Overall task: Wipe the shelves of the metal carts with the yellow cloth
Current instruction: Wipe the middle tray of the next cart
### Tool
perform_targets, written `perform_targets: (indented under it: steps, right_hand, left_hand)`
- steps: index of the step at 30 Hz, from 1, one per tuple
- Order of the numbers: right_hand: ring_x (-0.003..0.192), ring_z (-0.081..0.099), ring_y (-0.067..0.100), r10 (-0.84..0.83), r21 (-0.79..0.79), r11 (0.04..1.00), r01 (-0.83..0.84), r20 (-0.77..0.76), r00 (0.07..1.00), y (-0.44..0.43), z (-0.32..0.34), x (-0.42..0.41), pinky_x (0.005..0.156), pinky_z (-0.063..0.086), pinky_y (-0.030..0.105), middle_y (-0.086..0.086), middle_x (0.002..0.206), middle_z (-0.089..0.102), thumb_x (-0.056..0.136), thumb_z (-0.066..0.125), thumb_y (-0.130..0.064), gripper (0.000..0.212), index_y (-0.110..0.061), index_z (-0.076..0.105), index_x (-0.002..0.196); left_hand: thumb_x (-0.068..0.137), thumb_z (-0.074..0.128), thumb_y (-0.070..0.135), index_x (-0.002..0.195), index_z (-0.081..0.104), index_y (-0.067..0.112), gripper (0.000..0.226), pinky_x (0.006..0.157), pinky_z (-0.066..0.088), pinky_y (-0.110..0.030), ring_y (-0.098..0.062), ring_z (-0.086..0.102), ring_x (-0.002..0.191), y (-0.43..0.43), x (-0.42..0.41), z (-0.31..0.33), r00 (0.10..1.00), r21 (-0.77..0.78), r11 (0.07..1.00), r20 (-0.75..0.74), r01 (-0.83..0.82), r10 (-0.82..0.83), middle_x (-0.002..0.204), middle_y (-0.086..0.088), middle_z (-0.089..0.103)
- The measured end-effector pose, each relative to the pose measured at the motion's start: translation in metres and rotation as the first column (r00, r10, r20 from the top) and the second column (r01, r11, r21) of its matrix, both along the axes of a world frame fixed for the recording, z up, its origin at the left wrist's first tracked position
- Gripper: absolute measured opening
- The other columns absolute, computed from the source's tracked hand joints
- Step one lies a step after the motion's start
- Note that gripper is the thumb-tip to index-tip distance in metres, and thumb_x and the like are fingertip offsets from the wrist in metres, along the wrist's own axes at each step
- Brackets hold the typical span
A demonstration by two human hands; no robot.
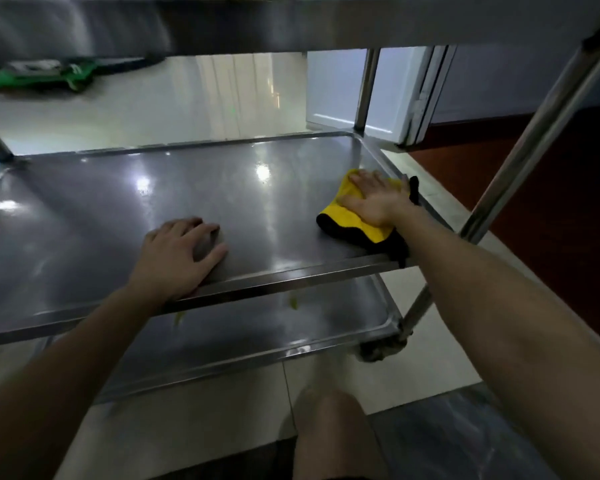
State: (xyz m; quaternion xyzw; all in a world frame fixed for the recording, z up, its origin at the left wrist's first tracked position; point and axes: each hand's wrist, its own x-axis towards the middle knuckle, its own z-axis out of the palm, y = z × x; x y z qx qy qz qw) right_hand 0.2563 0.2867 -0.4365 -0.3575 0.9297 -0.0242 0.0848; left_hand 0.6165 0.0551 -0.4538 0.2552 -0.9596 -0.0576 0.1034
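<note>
While the right hand [374, 199] lies flat with its fingers spread straight, pressing the yellow cloth [352, 226] onto the middle shelf [118, 209], nothing actually grips that cloth; only palm pressure keeps it. Just under the wrist, the cloth's black edge spills over the front rim [291, 275], and another black fold pokes past the side rim beyond the little finger (the hand sits right in the shelf's corner). A stroke pulled toward the body would likely drag the cloth off the edge onto the lower shelf [257, 330] beneath the forearm. Swung outward, the knuckles could strike the upright post [534, 133] rising to the right of the hand. Well to its left, the left hand [181, 254] rests on the same shelf, fingers loosely bent and holding nothing, its heel at the rim. Leaning hard there may roll the cart on its caster [378, 349] mid-stroke.
</note>
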Motion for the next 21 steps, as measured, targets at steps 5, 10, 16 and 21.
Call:
perform_targets:
  steps: [5, 10, 16, 21]
  right_hand:
    - [0.165, -0.005, 0.033, -0.119, 0.069, 0.990, 0.119, 0.001, 0.993, -0.067, 0.017, -0.050, 0.125, -0.004, 0.069, 0.004, 0.180, 0.000, 0.088, 0.021, -0.082, 0.080, -0.054, 0.023, 0.163]
    - [0.165, 0.000, 0.036, -0.078, -0.050, 0.995, 0.080, 0.049, 0.996, -0.152, 0.003, -0.039, 0.124, -0.006, 0.072, 0.014, 0.179, 0.006, 0.084, 0.022, -0.094, 0.099, -0.039, 0.021, 0.167]
    - [0.166, -0.004, 0.025, 0.443, -0.068, 0.894, -0.442, 0.002, 0.897, -0.237, -0.008, 0.080, 0.127, -0.008, 0.066, 0.005, 0.181, -0.002, 0.093, 0.025, -0.085, 0.089, -0.042, 0.013, 0.169]
    - [0.166, -0.008, 0.018, 0.566, -0.078, 0.818, -0.570, -0.066, 0.822, -0.194, -0.010, 0.080, 0.126, -0.014, 0.066, -0.005, 0.180, -0.004, 0.101, 0.022, -0.075, 0.069, -0.054, 0.012, 0.167]
  left_hand:
    - [0.096, 0.026, 0.081, 0.156, 0.047, 0.043, 0.074, 0.122, 0.035, -0.055, -0.027, 0.041, 0.151, -0.005, 0.001, -0.005, 1.000, -0.019, 1.000, 0.011, -0.023, 0.023, 0.165, 0.003, 0.046]
    - [0.099, 0.033, 0.078, 0.155, 0.048, 0.041, 0.069, 0.116, 0.036, -0.052, -0.026, 0.042, 0.148, -0.005, 0.001, -0.012, 1.000, -0.060, 0.998, -0.027, -0.017, 0.015, 0.164, 0.003, 0.048]
    - [0.098, 0.035, 0.079, 0.153, 0.051, 0.043, 0.068, 0.113, 0.037, -0.050, -0.026, 0.044, 0.147, -0.004, -0.001, -0.007, 0.999, -0.049, 0.998, -0.013, -0.034, 0.034, 0.161, 0.004, 0.050]
    - [0.097, 0.032, 0.081, 0.155, 0.049, 0.044, 0.071, 0.116, 0.034, -0.048, -0.023, 0.042, 0.148, 0.004, -0.002, 0.002, 0.998, -0.024, 0.998, 0.027, -0.053, 0.054, 0.164, 0.006, 0.048]
